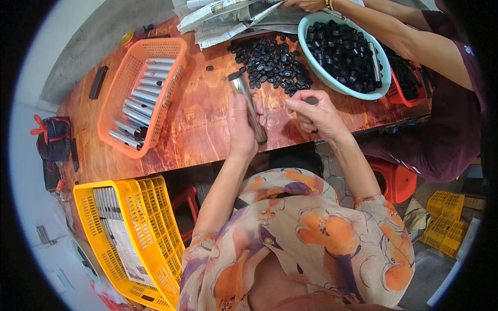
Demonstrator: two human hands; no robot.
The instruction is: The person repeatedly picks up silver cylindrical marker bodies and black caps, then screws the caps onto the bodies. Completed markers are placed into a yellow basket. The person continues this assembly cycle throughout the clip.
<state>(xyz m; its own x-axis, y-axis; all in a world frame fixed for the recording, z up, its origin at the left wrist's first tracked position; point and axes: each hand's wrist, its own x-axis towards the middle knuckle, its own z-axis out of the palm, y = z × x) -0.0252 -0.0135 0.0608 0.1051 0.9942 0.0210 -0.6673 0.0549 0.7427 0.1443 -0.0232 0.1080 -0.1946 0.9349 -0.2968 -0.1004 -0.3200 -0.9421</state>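
Observation:
My left hand [241,126] grips a shiny metal tube [247,101] held upright over the wooden table [197,119]. My right hand [315,113] is just to the right of it, fingers pinched on a small dark cap [310,100]. A pile of small black caps [272,63] lies on the table right behind both hands. An orange basket [142,93] with several metal tubes stands to the left.
A pale green bowl [332,78] full of black caps sits at the back right, beside another person's arm [410,39]. Newspapers [228,18] lie at the back. A red basket [402,93], a yellow crate [129,233] and a red stool [397,179] surround the table.

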